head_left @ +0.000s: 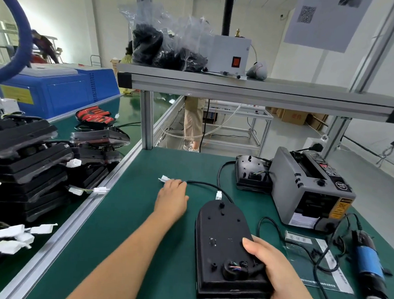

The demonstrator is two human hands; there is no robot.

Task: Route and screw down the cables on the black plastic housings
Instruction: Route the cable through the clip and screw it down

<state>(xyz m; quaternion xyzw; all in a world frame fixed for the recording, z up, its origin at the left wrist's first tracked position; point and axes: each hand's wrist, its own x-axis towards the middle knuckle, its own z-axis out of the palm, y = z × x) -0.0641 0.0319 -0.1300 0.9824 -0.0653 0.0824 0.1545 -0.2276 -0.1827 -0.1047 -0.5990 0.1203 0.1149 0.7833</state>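
While the flat black plastic housing [224,236] lies on the green bench mat [131,237], right hand [283,275] clamps its near corner; left hand [172,200] closes its fingers round the thin black cable [204,185]; housing judged light, rigid; cable limp, best held near its white connector [165,178].

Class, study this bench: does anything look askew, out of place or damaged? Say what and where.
Nothing looks damaged. The stack of housings on the left is untidy, with pieces tilted at different angles and white connectors dangling loose. The cable of the near housing trails unrouted across the mat, as expected mid-task.
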